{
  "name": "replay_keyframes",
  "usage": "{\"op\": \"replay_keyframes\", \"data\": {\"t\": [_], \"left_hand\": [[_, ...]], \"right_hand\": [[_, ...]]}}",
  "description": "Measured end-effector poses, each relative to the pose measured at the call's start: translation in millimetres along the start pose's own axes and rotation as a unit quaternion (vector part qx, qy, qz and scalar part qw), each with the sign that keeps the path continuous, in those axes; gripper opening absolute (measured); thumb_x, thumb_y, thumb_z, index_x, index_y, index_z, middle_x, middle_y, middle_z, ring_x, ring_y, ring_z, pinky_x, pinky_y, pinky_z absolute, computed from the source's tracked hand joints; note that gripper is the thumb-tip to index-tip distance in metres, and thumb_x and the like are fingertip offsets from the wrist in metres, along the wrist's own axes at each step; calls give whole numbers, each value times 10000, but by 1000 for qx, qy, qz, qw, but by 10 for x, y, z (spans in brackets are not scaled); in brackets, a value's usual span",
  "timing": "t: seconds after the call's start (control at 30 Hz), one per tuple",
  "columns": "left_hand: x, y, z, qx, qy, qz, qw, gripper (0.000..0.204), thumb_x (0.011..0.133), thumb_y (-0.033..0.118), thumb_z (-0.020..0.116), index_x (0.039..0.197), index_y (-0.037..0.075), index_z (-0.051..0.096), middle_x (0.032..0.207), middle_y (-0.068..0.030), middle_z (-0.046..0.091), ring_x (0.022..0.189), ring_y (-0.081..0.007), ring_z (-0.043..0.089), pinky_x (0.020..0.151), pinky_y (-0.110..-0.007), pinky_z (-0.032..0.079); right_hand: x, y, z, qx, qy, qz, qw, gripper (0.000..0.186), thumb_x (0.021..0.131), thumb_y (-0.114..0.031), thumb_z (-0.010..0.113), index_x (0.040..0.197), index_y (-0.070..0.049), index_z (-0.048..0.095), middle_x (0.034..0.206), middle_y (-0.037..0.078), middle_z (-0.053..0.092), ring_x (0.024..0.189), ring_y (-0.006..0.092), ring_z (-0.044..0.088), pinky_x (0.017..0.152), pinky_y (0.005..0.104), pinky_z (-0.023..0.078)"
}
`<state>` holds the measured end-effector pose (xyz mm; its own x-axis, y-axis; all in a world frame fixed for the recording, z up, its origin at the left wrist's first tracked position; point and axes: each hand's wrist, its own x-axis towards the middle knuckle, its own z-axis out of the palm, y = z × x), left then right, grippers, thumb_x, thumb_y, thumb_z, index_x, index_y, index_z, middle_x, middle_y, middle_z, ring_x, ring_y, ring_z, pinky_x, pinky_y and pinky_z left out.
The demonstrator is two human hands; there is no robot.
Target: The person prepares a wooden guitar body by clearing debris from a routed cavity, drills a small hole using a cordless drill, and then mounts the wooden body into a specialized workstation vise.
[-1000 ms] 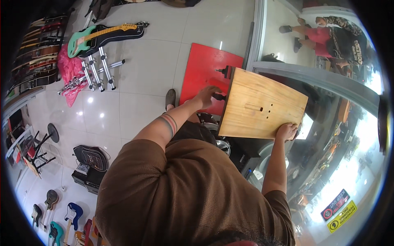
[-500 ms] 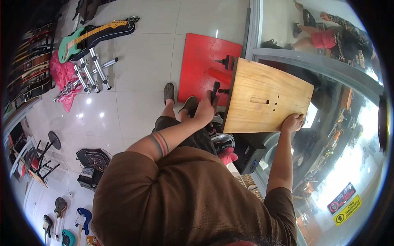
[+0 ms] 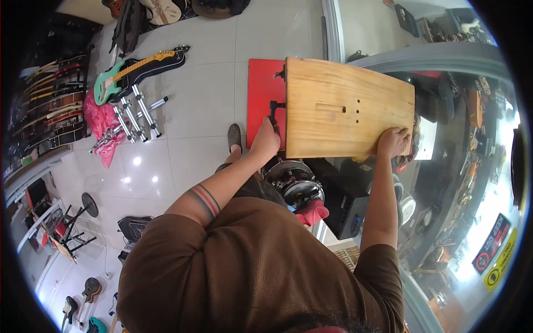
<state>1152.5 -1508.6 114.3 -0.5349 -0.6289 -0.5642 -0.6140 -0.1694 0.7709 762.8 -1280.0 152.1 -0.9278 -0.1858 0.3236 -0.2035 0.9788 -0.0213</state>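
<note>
A flat pale wooden board with a slot and a few small holes is held out in front of me, level and roughly at waist height. My left hand grips its left edge by a black bracket. At the board's near right corner, my right hand clasps the edge. Behind the board a red panel lies on the floor.
A drum with a chrome rim and a black box sit below the board. A green electric guitar, chrome stand legs and pink cloth lie on the tiled floor at left. A glass wall frame runs along the right.
The board has swung from a tilted position to level and closer to square in front of me. Both hands have kept their grip on its edges.
</note>
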Motion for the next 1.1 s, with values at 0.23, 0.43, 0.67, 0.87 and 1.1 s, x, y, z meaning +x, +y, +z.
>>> {"op": "replay_keyframes", "data": {"t": [0.23, 0.43, 0.67, 0.87, 1.1], "left_hand": [[-46, 429, -342, -152, -138, -86, 975, 472, 962, 2, 452, 1423, -6, 350, 1011, -174, 631, 584, -202, 611, 468, -384, 511], [-126, 584, -363, -251, -129, -178, 943, 485, 986, 148, 410, 1462, 69, 369, 1087, -109, 506, 570, -143, 484, 485, -349, 461], [-204, 732, -382, -233, -99, -145, 957, 664, 967, 99, 367, 1620, 143, 253, 1113, -126, 510, 563, -117, 443, 449, -295, 352], [-296, 848, -222, -242, -56, -117, 962, 824, 945, 63, 355, 1698, 62, 19, 949, -88, 537, 554, -122, 438, 448, -294, 364], [-216, 776, -147, -255, -22, -120, 959, 580, 976, 152, 348, 1543, 33, 375, 914, -84, 609, 568, -136, 488, 476, -313, 389]], "right_hand": [[-119, -276, -187, 12, -22, 72, 997, 599, 1095, -368, 327, 1565, -11, 428, 1630, 283, 398, 1506, 436, 395, 1232, 560, 287], [-139, -316, -245, 17, -21, 64, 998, 611, 1090, -355, 329, 1577, 7, 396, 1629, 300, 390, 1532, 438, 356, 1241, 572, 267], [-160, -333, -234, 19, -10, 64, 998, 619, 1081, -348, 342, 1578, 19, 383, 1637, 313, 374, 1548, 467, 315, 1246, 583, 253], [-162, -343, -204, 21, -1, 61, 998, 609, 1081, -340, 352, 1564, 30, 393, 1639, 313, 372, 1543, 482, 316, 1243, 600, 249], [-203, -380, -246, 18, 2, 39, 999, 600, 1083, -349, 365, 1575, -9, 407, 1648, 288, 376, 1543, 477, 321, 1239, 612, 257]]}}
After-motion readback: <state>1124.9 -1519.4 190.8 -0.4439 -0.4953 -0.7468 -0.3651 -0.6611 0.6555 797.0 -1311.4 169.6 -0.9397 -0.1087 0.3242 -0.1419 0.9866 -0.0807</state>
